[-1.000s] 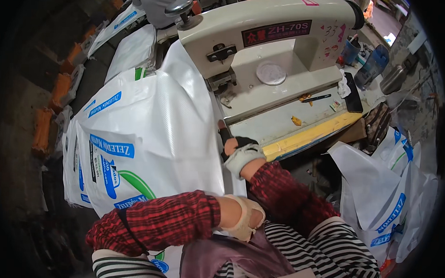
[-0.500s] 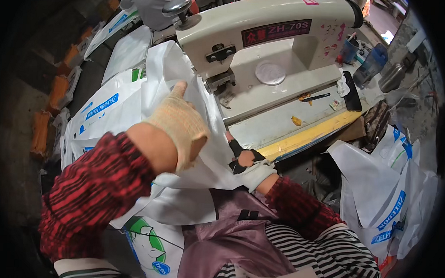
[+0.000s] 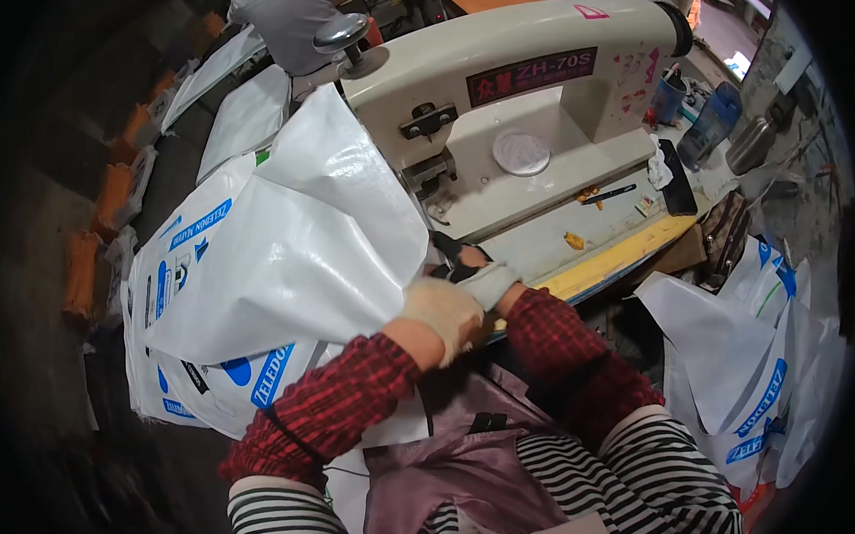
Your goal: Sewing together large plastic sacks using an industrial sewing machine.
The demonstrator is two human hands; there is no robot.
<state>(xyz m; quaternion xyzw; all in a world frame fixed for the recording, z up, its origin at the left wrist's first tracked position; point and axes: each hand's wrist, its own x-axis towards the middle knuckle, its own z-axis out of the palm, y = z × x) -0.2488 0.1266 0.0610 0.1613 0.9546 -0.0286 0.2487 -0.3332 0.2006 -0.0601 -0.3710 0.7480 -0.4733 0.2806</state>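
Note:
A large white woven plastic sack [image 3: 306, 235] with blue print lies spread over the left of the work table, its upper flap raised in a glossy fold. My left hand [image 3: 442, 315], in a pale knit glove, is curled closed at the sack's right edge. Just beyond it, touching or nearly so, my right hand [image 3: 474, 273] wears a pale glove with a black fingerless one and pinches the same edge. Most fingertips are hidden. Both hands are in front of a cream sewing machine [image 3: 511, 44], whose needle head [image 3: 429, 163] stands beside the sack.
On the table behind are a phone [image 3: 678, 177], a blue bottle [image 3: 715, 122] and a metal flask [image 3: 754, 145]. More printed sacks [image 3: 725, 372] hang at the right. A yellow strip [image 3: 625, 260] runs along the table's front edge. A person in grey [image 3: 290, 22] sits beyond.
My left hand has moved right and nearer, beside my right hand. The sack's flap has swung over toward the right, showing its glossy side. My right hand has shifted slightly up.

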